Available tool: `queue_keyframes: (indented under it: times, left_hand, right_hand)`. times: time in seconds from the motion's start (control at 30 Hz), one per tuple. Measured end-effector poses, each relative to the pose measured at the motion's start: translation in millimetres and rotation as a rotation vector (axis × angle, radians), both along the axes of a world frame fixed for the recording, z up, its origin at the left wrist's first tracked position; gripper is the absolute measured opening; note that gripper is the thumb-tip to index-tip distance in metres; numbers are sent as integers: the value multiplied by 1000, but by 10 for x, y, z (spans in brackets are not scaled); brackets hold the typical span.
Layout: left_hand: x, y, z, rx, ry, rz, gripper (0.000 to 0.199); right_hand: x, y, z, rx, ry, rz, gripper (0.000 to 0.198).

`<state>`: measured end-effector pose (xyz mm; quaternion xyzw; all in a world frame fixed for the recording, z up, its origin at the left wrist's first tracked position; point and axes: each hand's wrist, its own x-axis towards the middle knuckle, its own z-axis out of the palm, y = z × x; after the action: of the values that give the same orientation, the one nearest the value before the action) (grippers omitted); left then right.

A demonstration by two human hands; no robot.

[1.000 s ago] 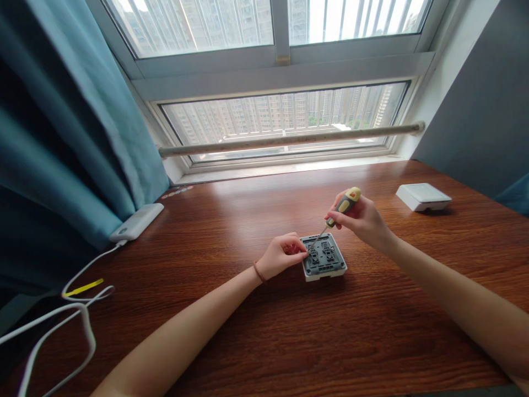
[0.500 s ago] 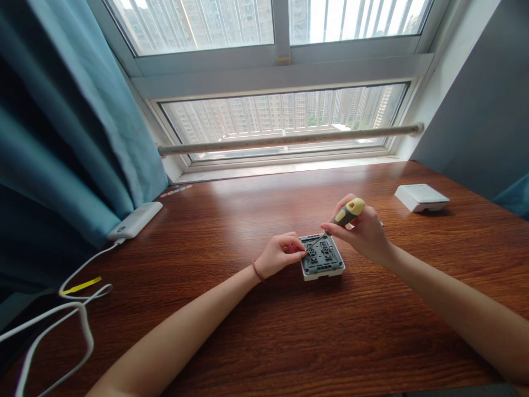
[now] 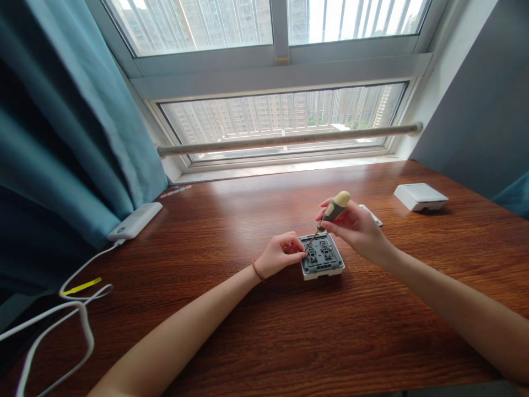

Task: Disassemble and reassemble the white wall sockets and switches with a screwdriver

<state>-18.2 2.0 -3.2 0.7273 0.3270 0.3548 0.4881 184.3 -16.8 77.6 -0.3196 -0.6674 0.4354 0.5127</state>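
A wall switch (image 3: 326, 264) with a white base and a grey, uncovered inner face lies on the wooden table. My right hand (image 3: 359, 229) grips a screwdriver (image 3: 336, 207) by its grey and pale-yellow handle, fingers wrapped around it. The shaft slopes down to the left side of the switch, its tip by my left fingertips. My left hand (image 3: 283, 255) is closed, thumb and fingers pinched at the switch's left edge where the tip meets it. Whatever is between those fingertips is too small to make out.
Behind my right hand lies a flat white piece (image 3: 374, 216), partly hidden. A white box-shaped unit (image 3: 421, 197) sits further right. At left are a white power bank (image 3: 136, 220), its looping white cable (image 3: 85, 320) with a yellow tie (image 3: 82, 285), and a blue curtain (image 3: 103, 121).
The screwdriver handle has swung left and become more upright, and my right hand has shifted with it. More of the flat white piece shows. My left hand and the switch stay in place.
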Motion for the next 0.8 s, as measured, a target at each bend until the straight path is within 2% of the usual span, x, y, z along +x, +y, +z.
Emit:
queue_keyframes:
  times: [0.17,0.47,0.7,0.8]
  left_hand:
    - [8,3,4,-32,-18,5,25]
    - [2,5,22,16,15,15,23]
    - [4,0,37,19,28,6,24]
    - [-8,-4,44,21,36,-5,24]
  right_hand:
    - [11,19,-3,28,-20,-18,27]
    - [5,-8,-44,55,-64,-104,31]
    - [1,-4,-154,116,-173,-273,32]
    - [-5,13,-174,101,-167,-273,29]
